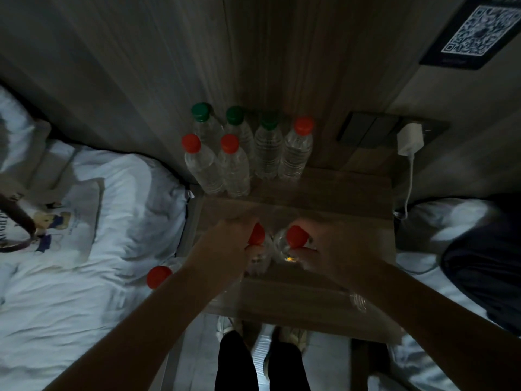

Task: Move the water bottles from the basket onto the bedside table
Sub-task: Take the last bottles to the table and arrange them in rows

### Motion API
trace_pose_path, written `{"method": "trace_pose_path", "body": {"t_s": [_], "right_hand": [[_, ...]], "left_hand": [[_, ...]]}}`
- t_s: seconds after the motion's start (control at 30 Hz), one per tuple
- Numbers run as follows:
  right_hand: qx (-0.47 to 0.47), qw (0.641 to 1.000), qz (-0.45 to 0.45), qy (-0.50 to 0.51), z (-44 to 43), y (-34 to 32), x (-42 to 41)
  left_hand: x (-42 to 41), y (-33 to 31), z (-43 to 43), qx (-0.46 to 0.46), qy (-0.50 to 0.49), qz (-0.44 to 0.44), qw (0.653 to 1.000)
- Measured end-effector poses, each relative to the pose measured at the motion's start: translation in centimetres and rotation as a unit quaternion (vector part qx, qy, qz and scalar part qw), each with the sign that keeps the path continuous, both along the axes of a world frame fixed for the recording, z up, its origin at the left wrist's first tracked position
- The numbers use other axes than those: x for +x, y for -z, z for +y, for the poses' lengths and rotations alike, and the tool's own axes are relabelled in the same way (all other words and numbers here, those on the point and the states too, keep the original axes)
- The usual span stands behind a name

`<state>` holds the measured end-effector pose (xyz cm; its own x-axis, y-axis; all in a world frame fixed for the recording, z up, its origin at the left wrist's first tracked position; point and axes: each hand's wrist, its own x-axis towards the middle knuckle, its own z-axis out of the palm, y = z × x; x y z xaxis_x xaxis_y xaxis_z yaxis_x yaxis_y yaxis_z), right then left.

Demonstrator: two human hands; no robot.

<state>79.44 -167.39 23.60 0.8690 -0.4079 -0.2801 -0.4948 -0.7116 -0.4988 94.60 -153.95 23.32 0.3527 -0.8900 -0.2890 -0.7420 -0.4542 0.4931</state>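
Head view. Nearest the lens, two bare forearms reaching forward over black trouser legs [262, 362] and pale shoes [293, 338] at the bottom edge. Left hand [225, 244] closed round a red-capped bottle [257, 235] just below its cap; right hand [329, 249] closed the same way round a second red-capped bottle [296, 236]. Both bottles held upright, side by side and nearly touching, over the near half of the bedside table [338, 193]. Probably gripped high so as to be set down on their bases without knocking the row behind; whether the bases already rested on the wood, impossible to tell. Six bottles already stood at the back left of the table against the wall panel: three green-capped [200, 111] and one red-capped [303, 125] in the rear row, two red-capped [191, 142] in front, packed close, seemingly to leave the front clear. One more red cap [158, 276] showed past the left forearm, over the white bedding [84, 292]; body mostly hidden by the arm. No basket clearly made out: only a dark curved handle [19, 221] at the left edge, cut off. Very dim light, clear plastic barely readable. White charger [410, 138] plugged into the wall panel at right, QR sign [476, 29] top right.
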Motion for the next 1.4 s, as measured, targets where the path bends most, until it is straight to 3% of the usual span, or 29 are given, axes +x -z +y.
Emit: {"method": "trace_pose_path", "body": {"t_s": [0.33, 0.63, 0.93, 1.07, 1.2, 1.33, 1.4], "right_hand": [[0.033, 0.994, -0.038, 0.100, -3.1, -1.3, 4.0], [-0.004, 0.981, -0.120, 0.154, -6.3, 0.5, 7.1], [-0.035, 0.972, -0.122, 0.200, -7.4, 1.2, 8.2], [0.024, 0.966, -0.101, 0.238, -7.3, 1.3, 8.0], [0.160, 0.921, -0.051, 0.351, -6.8, 3.4, 8.4], [0.360, 0.796, -0.023, 0.487, -5.2, 5.4, 9.3], [0.382, 0.784, 0.008, 0.490, -3.7, 6.6, 9.6]], "left_hand": [[4.2, -1.1, -4.3, -0.046, 0.009, -0.030, 0.998], [5.4, 0.2, -8.6, -0.092, -0.008, -0.083, 0.992], [6.9, 1.4, -11.9, -0.060, 0.001, -0.136, 0.989], [7.1, 1.1, -11.4, -0.055, 0.027, -0.124, 0.990], [7.0, 0.8, -10.6, -0.068, 0.036, -0.133, 0.988], [7.1, 0.6, -9.1, -0.126, 0.019, -0.098, 0.987], [7.5, 0.4, -7.3, -0.145, 0.033, -0.123, 0.981]]}}
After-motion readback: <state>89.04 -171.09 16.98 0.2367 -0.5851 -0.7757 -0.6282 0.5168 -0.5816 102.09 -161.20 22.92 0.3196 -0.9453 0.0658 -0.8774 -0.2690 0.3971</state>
